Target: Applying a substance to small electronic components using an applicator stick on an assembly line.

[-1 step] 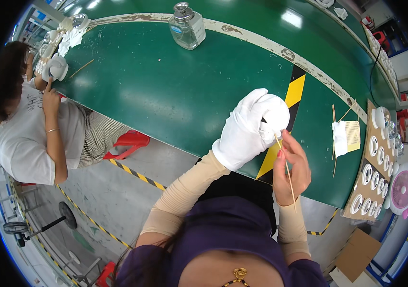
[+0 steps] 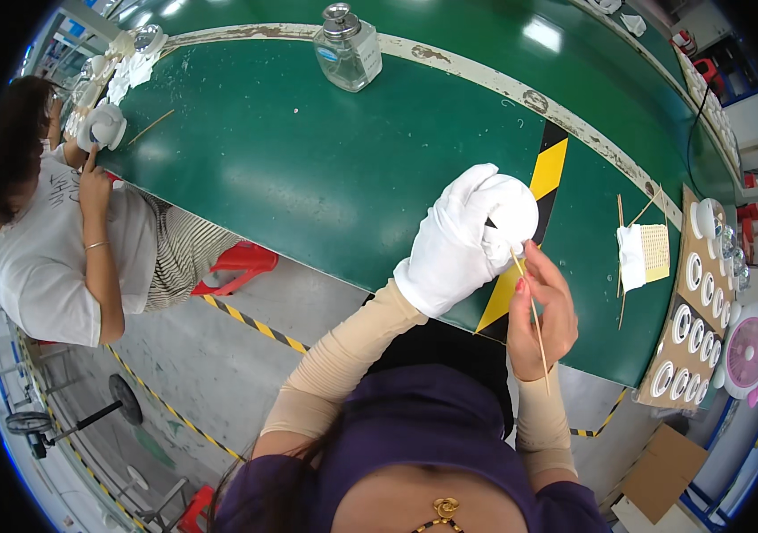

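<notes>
My left hand [image 2: 450,233], in a white glove, is closed around a white rounded part [image 2: 516,206] above the green table. A dark gap shows in the part's near left side; its exact kind is unclear. My bare right hand [image 2: 546,311] pinches a thin wooden stick [image 2: 536,330] between thumb and fingers. The stick's upper end meets the lower edge of the white part, and its other end points down toward my forearm. Where glove and part overlap, the boundary is hard to make out.
A clear pump bottle [image 2: 350,55] stands at the table's far side. At right lie a white cloth with a yellow pad [image 2: 654,252], more sticks, and a cardboard board [image 2: 677,355] bearing white rings. Beyond is a pink fan [image 2: 750,352]. At left a co-worker [image 2: 59,240] handles a white part.
</notes>
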A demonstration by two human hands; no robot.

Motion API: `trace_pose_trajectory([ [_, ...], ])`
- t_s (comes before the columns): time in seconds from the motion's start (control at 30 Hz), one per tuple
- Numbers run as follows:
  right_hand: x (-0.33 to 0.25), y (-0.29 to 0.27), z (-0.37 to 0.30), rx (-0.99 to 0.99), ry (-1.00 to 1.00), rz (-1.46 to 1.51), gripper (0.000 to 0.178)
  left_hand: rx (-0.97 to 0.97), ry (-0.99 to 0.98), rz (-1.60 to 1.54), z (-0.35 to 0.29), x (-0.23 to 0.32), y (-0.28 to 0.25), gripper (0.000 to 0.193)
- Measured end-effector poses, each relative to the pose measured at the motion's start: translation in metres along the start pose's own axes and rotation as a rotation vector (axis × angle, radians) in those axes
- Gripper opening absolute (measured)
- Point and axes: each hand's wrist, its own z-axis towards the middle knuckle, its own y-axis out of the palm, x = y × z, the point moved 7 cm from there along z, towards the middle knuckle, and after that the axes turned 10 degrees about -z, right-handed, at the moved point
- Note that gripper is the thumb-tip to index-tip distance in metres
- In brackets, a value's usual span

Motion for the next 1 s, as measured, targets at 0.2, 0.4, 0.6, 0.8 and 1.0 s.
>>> trace_pose_trajectory([
  [0.2,-0.013,0.013,0.015,0.080,-0.233,-0.058,0.015,-0.033,-0.026,-0.056,-0.001,-0.003,0.000,0.067],
  [0.4,-0.005,0.008,0.005,0.055,-0.137,-0.010,0.016,-0.036,-0.059,-0.049,0.001,-0.001,-0.001,0.066],
  [0.6,-0.004,0.007,0.006,0.041,-0.144,-0.019,0.016,-0.048,-0.028,-0.027,0.001,-0.001,0.001,0.073],
  [0.8,-0.014,0.010,0.017,0.028,-0.187,-0.061,0.015,-0.073,-0.037,-0.076,0.001,-0.004,0.000,0.075],
  [1.0,-0.004,0.001,0.002,0.027,-0.088,-0.052,0.013,0.009,-0.026,-0.076,0.002,-0.001,-0.001,0.063],
])
